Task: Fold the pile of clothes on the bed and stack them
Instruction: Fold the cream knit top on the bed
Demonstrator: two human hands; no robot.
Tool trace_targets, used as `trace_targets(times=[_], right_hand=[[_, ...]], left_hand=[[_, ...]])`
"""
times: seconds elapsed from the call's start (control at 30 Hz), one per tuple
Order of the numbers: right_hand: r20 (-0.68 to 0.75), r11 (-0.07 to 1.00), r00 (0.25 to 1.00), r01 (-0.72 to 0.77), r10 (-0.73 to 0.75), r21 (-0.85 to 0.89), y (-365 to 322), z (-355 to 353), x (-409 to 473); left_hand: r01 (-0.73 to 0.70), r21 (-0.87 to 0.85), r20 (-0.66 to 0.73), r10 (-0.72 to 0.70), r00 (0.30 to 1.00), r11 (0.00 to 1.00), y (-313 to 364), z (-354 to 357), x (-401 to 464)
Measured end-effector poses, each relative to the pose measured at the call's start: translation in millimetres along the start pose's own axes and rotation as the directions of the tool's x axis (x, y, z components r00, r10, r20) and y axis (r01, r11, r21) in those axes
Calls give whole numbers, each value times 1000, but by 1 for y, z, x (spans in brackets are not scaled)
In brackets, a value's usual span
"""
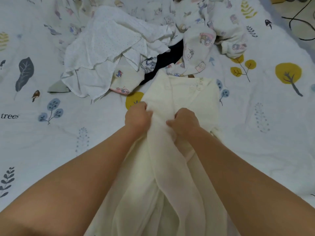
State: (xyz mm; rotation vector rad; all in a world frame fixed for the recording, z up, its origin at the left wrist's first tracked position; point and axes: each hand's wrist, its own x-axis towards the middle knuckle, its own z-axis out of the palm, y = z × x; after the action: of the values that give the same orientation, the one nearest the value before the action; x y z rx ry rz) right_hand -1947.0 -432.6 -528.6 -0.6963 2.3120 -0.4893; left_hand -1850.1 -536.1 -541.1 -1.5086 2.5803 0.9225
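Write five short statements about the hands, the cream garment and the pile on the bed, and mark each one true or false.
1. Both hands grip the cream garment. True.
2. The left hand lies flat and open on the bed. False: its fingers are curled into the cream cloth.
3. An unfolded pile lies beyond the hands. True.
4. The dotted white cloth sits in the pile's right part. False: it is on the left.
5. A dark garment shows in the pile. True.
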Motion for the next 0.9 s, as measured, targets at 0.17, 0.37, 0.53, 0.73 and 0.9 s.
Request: trace_targets(times=[0.17, 0.37, 0.53, 0.73, 0.9], right_hand=[[-186, 950, 971, 197, -154, 242, -23, 10, 19], [-403, 991, 908, 135, -115, 23, -14, -4, 20], [-441, 899, 784, -366, 437, 239, 58, -54, 26], [-373, 957, 885, -224, 279, 186, 78, -65, 39], [-664, 980, 721, -141, 197, 139, 80, -103, 45]], left_hand=[[-7, -85, -296, -19, 955, 996, -21, -28, 25], [227, -95, -171, -240, 956, 969, -53, -29, 42], [143, -256, -72, -166, 983, 956, -32, -32, 50], [-9, -311, -123, -31, 992, 950, -23, -33, 50], [-99, -320, -426, -49, 903, 942, -9, -37, 51]])
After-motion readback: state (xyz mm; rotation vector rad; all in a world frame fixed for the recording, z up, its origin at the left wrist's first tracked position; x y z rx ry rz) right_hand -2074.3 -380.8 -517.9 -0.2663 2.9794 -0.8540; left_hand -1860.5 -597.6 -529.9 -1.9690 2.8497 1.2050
